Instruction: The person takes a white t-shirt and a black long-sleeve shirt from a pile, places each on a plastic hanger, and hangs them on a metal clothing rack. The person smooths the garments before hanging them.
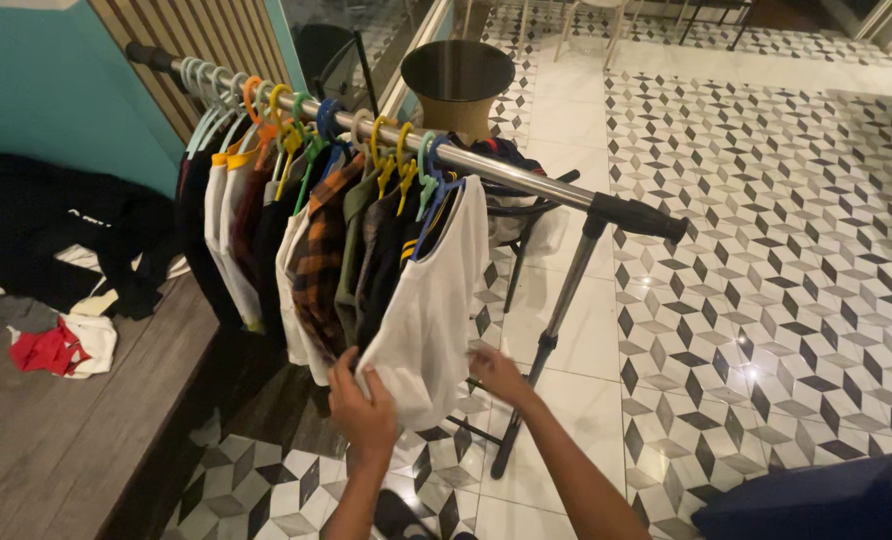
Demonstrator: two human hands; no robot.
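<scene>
While the white shirt (431,310) hangs at the near end of the metal rail (526,180), the left hand (363,405) pinches its lower hem with closed fingers. The right hand (498,375) touches the shirt's right edge, fingers loosely curled. Beside it hang a plaid shirt (321,265) and coloured hangers (296,125).

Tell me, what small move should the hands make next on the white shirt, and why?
Probably a gentle downward pull with both hands to smooth it. The white shirt hangs on a blue hanger at the end of the rail, and its lower edge looks bunched. The left hand grips that edge, and the right hand touches its other side.
</scene>
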